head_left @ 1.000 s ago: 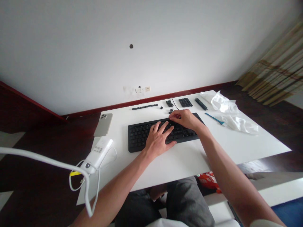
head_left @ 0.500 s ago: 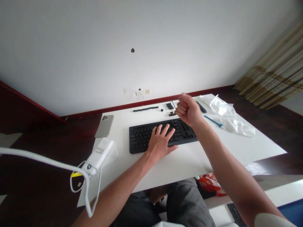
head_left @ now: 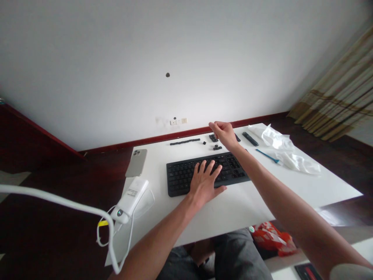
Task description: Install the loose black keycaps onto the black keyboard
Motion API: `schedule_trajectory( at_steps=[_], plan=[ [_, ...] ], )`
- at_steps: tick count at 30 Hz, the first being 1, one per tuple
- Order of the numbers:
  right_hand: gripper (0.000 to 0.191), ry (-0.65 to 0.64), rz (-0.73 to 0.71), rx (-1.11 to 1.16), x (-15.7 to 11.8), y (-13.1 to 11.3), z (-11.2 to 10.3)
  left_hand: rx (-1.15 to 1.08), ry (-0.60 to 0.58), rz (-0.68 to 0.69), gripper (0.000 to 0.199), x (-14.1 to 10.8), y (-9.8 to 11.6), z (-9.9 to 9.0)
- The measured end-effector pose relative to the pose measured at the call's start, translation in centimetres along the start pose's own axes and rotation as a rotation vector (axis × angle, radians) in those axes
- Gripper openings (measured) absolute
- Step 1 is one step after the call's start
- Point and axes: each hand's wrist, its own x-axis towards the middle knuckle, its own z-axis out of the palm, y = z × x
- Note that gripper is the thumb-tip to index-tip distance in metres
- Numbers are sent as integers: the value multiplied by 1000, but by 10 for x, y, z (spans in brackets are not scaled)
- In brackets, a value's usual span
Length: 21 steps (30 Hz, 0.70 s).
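A black keyboard (head_left: 180,175) lies on the white table (head_left: 233,202). My left hand (head_left: 205,181) rests on its middle with the fingers spread, holding nothing. Above the loose black keycaps (head_left: 213,138) behind the keyboard is my right hand (head_left: 223,132), its fingers closed together; whatever they hold, if anything, is too small to make out. A row of keycaps (head_left: 185,142) sits farther left near the back edge, with a single keycap (head_left: 204,142) beside it and a few (head_left: 217,148) just behind the keyboard.
At the left are a phone (head_left: 136,163) and a white power bank (head_left: 132,196) with a cable (head_left: 58,198). At the right lie a black cylindrical object (head_left: 250,139), a blue tool (head_left: 266,155) and clear plastic bags (head_left: 300,161). A wall stands behind.
My right hand has moved left, toward the keycaps at the back, with its fingers still closed. My left hand stays on the keyboard. The view has shifted slightly.
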Motion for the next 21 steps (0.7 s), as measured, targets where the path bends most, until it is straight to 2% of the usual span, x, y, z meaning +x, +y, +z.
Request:
schedule_trajectory(
  at_steps=[2,4,5,7,9,13,16,18,21],
  plan=[
    [39,-5,-80,-346,14,9,-8,5,2,2,73,-1,1,1],
    [16,-144,-146,-579,20,27,-8,10,4,2,73,-2,1,3],
    [16,-227,-180,-657,20,37,-7,12,5,1,74,-2,0,4],
    [33,-372,-232,-759,20,56,-2,10,5,0,74,-2,0,5],
    [40,-464,-239,-789,19,71,2,5,7,2,74,-1,-1,4],
    [32,-484,-159,-744,21,83,7,-15,10,17,73,0,0,-2],
    [20,-423,-118,-654,17,80,6,-65,38,40,68,3,2,-8],
    [12,-338,-22,-437,8,72,5,-134,83,46,60,6,1,-11],
    [36,-261,152,-11,-16,53,2,-272,222,-28,45,12,-9,-15]
  ],
)
